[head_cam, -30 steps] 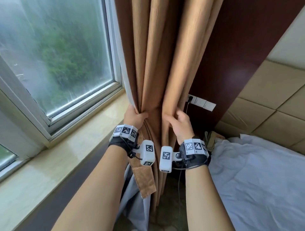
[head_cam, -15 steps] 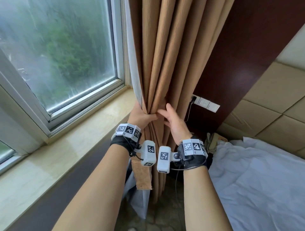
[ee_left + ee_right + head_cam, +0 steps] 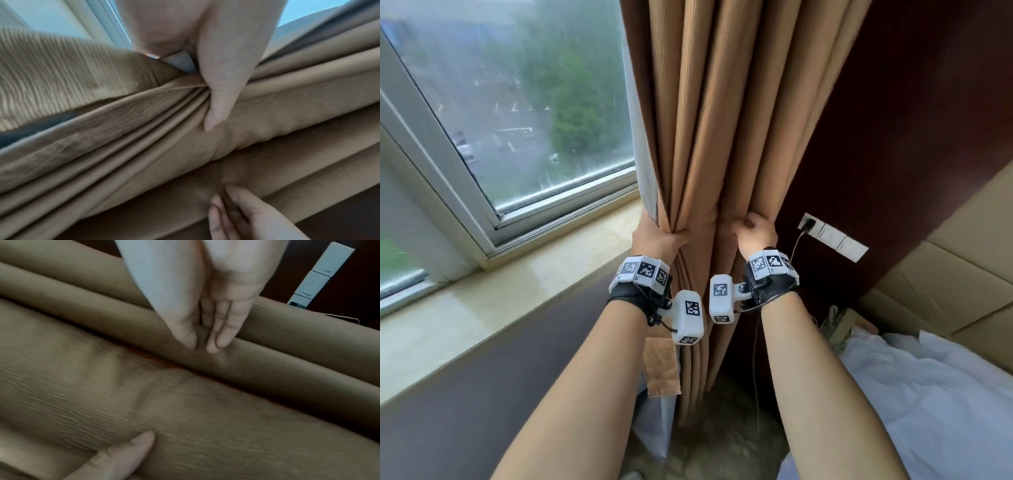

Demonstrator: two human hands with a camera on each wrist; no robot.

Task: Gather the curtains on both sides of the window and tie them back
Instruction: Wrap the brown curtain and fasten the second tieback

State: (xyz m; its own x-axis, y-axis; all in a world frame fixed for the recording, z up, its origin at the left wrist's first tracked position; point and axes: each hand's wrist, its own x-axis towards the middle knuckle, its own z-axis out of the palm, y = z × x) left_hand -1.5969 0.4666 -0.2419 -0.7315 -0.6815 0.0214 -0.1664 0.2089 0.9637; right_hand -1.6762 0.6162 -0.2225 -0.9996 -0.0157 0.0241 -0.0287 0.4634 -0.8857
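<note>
The tan pleated curtain (image 3: 722, 137) hangs bunched beside the window. My left hand (image 3: 664, 236) grips its left folds together with the white lining; in the left wrist view the thumb (image 3: 222, 97) digs into the curtain (image 3: 144, 146). My right hand (image 3: 746, 224) curls round the right-hand folds, and its fingertips (image 3: 213, 344) pinch one pleat of the curtain (image 3: 185, 410). A ribbed tan tie-back strap (image 3: 662, 370) dangles below my left wrist and shows as a ribbed band (image 3: 51, 73). Each wrist view catches the other hand's fingers at its bottom edge.
The window (image 3: 517, 102) and its stone sill (image 3: 482, 308) lie to the left. A dark wood panel (image 3: 893, 137) behind the curtain carries a white socket strip (image 3: 832, 236) with a plugged cable. A bed with a white sheet (image 3: 928, 394) fills the lower right.
My right hand has slid right, away from the left hand, and curled round the outer folds. The left hand keeps its grip, and the bundle is tighter.
</note>
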